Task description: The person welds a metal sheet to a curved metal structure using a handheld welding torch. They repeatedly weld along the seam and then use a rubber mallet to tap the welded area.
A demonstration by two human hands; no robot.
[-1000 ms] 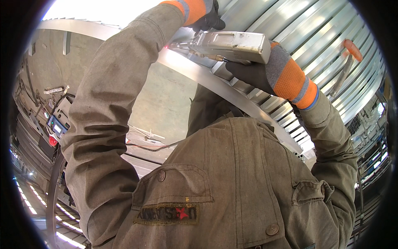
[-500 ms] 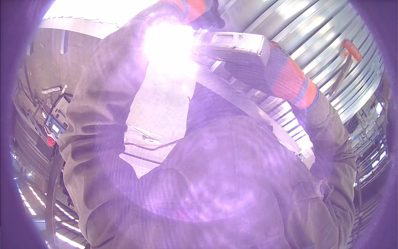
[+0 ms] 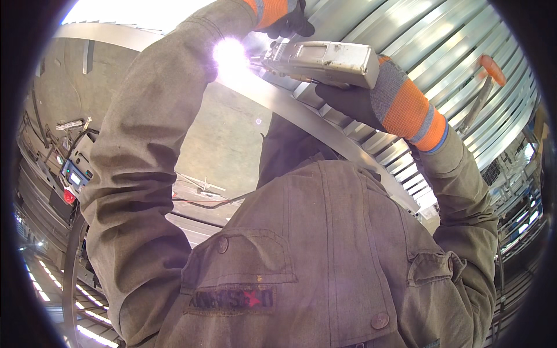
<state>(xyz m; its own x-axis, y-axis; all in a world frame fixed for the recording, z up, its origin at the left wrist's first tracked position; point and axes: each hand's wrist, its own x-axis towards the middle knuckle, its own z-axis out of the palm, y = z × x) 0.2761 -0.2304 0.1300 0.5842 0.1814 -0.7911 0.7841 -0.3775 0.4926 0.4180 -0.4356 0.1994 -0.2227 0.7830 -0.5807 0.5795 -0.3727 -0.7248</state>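
My right hand (image 3: 368, 98), in an orange and grey glove with dark palm and fingers, is wrapped round a boxy silver welding gun (image 3: 325, 57). The gun's nozzle points left at a glaring bright spot, which hides the tip and the metal there. The glare sits on or near a long flat metal bar (image 3: 307, 116) edging a slatted metal panel (image 3: 400, 35). Above the gun, at the top edge, is my left hand (image 3: 284, 22) in a matching glove. Its dark fingers are bent and slightly apart over the panel, with nothing visible in them; part of it is cut off.
A hammer (image 3: 479, 101) with an orange end lies across the slats at right. On the left stands equipment with a small screen (image 3: 74, 177) and a red knob (image 3: 69, 197). A cable (image 3: 212, 204) and thin metal strips lie on the concrete floor (image 3: 226, 139) below.
The glare has shrunk and the purple haze has faded, so the gun and sleeves show more plainly. The gun and right hand have hardly moved.
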